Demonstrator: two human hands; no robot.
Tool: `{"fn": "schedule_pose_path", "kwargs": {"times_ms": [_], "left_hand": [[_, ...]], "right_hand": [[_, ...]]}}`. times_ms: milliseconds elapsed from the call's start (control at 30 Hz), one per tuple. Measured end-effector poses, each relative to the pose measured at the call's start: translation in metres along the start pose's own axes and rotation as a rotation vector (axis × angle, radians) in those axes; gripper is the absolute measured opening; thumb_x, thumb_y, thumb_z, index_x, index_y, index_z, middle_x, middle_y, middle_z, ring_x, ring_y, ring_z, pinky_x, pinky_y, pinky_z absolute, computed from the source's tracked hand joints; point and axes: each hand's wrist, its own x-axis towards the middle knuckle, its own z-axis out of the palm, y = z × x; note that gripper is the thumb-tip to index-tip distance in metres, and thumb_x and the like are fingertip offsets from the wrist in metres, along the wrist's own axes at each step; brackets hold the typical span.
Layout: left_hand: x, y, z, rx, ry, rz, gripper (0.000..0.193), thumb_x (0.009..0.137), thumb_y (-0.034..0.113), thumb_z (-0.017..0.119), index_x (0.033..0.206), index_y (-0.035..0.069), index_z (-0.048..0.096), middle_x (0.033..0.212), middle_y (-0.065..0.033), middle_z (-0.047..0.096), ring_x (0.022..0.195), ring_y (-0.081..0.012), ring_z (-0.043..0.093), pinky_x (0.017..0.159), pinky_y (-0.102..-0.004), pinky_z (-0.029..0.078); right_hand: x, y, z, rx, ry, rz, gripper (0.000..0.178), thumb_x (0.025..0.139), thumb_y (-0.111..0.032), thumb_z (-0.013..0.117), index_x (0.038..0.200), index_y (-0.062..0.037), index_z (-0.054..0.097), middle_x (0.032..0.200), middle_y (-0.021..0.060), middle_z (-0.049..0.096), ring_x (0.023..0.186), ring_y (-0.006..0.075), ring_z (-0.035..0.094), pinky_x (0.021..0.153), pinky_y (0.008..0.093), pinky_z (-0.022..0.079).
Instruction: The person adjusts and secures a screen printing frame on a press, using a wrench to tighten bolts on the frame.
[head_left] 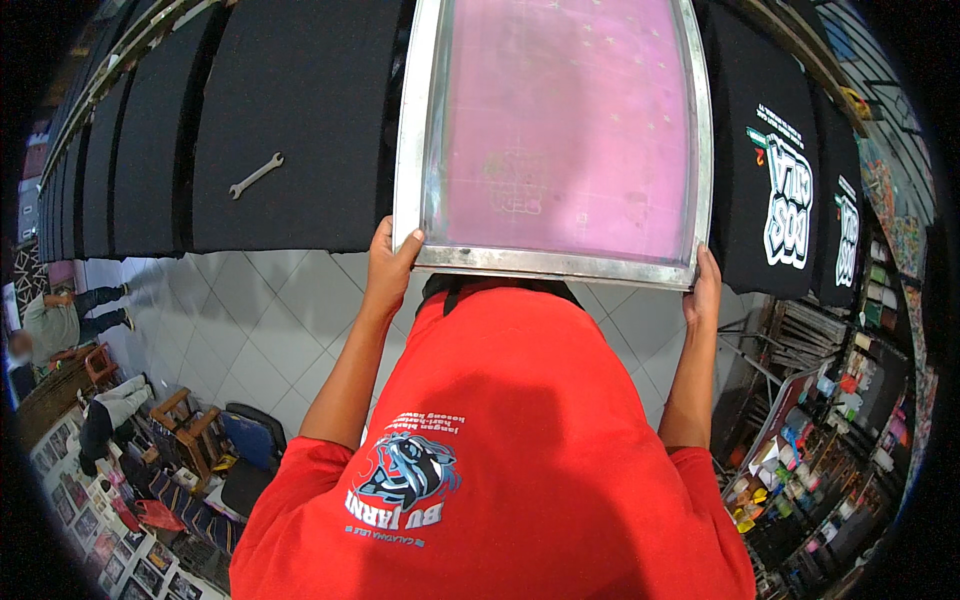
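Note:
A screen printing frame (565, 130) with a metal border and a pink mesh lies in front of me over the row of black shirts. My left hand (393, 255) grips its near left corner, with the thumb on top of the metal. Its near right corner is held by my right hand (705, 275), whose fingers are partly hidden by the border. Faint design marks show in the mesh near its lower middle. To the left of the frame, a black shirt panel (300, 110) carries an open-ended wrench (257, 175).
More black shirt panels (150, 140) stretch leftward. On the right, a black shirt (770, 200) bears a white print with green and red bits. Shelves of paint pots (800, 470) stand at lower right. Chairs (245, 450) and a person (60, 325) are at far left on the tiled floor.

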Motion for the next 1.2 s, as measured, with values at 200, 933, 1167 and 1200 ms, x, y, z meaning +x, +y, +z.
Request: {"fn": "schedule_pose_path", "kwargs": {"times_ms": [200, 933, 1167, 1200], "left_hand": [[0.001, -0.006, -0.005, 0.016, -0.02, 0.02, 0.022, 0.088, 0.014, 0.059, 0.103, 0.001, 0.051, 0.091, -0.0022, 0.057, 0.081, -0.0075, 0.051, 0.072, -0.0238, 0.042], [0.005, -0.01, -0.005, 0.038, 0.015, -0.021, 0.024, 0.087, 0.013, 0.06, 0.106, 0.001, 0.05, 0.094, -0.0039, 0.058, 0.085, -0.0096, 0.053, 0.075, -0.0252, 0.043], [0.005, -0.008, -0.004, 0.029, -0.008, -0.013, 0.023, 0.088, 0.011, 0.058, 0.107, 0.002, 0.05, 0.095, -0.0043, 0.059, 0.086, -0.0102, 0.054, 0.077, -0.0263, 0.044], [0.004, -0.008, -0.006, 0.021, -0.001, -0.014, 0.022, 0.088, 0.011, 0.058, 0.107, 0.002, 0.05, 0.095, -0.0042, 0.059, 0.086, -0.0102, 0.054, 0.078, -0.0264, 0.044]], "right_hand": [[-0.003, -0.003, 0.005, 0.028, -0.016, 0.006, 0.042, 0.093, -0.025, 0.052, 0.121, 0.0054, 0.05, 0.115, 0.0105, 0.057, 0.104, 0.0183, 0.053, 0.092, 0.0301, 0.039], [-0.055, -0.084, 0.057, -0.28, 0.069, -0.417, 0.041, 0.093, -0.027, 0.051, 0.117, 0.0051, 0.053, 0.109, 0.0116, 0.058, 0.103, 0.0194, 0.054, 0.092, 0.0311, 0.04], [-0.192, -0.239, 0.152, 0.073, -1.193, -0.481, 0.022, 0.089, -0.033, 0.057, 0.09, -0.0105, 0.058, 0.082, 0.0052, 0.059, 0.071, 0.0158, 0.054, 0.075, 0.0345, 0.044], [-0.201, -0.261, 0.161, -0.023, -1.272, -0.355, 0.021, 0.089, -0.031, 0.058, 0.092, -0.0107, 0.059, 0.076, 0.0049, 0.06, 0.066, 0.0159, 0.055, 0.071, 0.0344, 0.047]]}}
